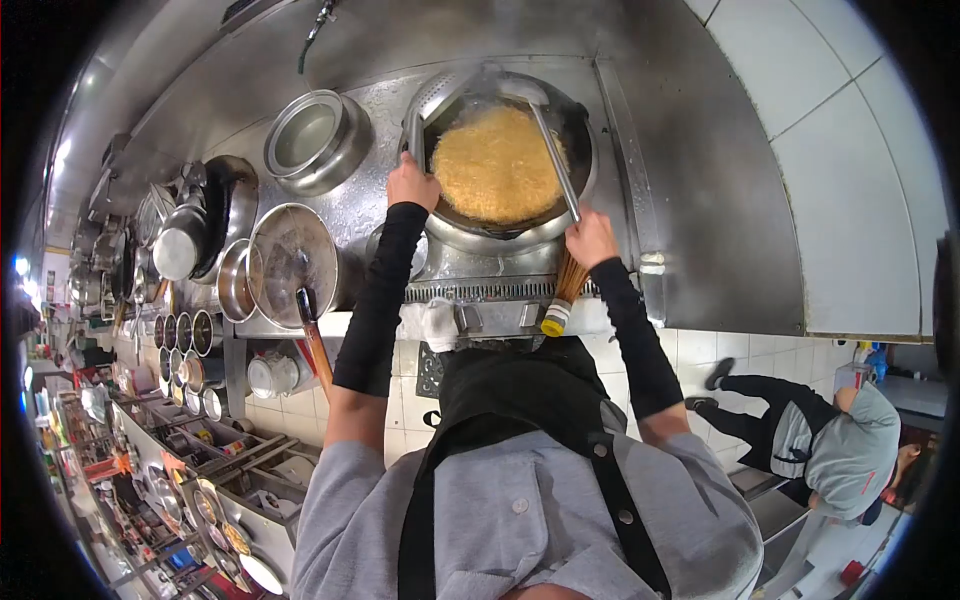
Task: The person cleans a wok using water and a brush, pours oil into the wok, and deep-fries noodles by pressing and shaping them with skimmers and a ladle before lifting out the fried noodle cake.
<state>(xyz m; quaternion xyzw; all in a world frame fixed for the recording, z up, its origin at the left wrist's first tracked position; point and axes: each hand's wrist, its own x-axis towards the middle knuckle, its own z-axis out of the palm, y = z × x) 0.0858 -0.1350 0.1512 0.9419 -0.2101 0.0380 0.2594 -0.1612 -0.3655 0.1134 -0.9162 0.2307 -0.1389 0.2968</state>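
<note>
A large wok (582, 150) sits on the range, filled with bubbling golden oil or batter (497, 165) whose exact contents I cannot make out. My left hand (413, 184) is closed around the handle of a perforated skimmer (440, 95), which rests over the wok's far left rim. In my right hand (592, 238) is the long metal handle of a ladle (524, 91); its bowl lies at the wok's far side. Just below my right hand, a bamboo wok brush (568, 290) with a yellow end leans at the range's front edge.
Left of the wok stands a metal pot (312, 140). Nearer me is a wide strainer (292, 260) with a wooden-handled tool (312, 330) across it. A folded white cloth (440, 325) hangs at the front edge. Another person (850, 450) is at the right.
</note>
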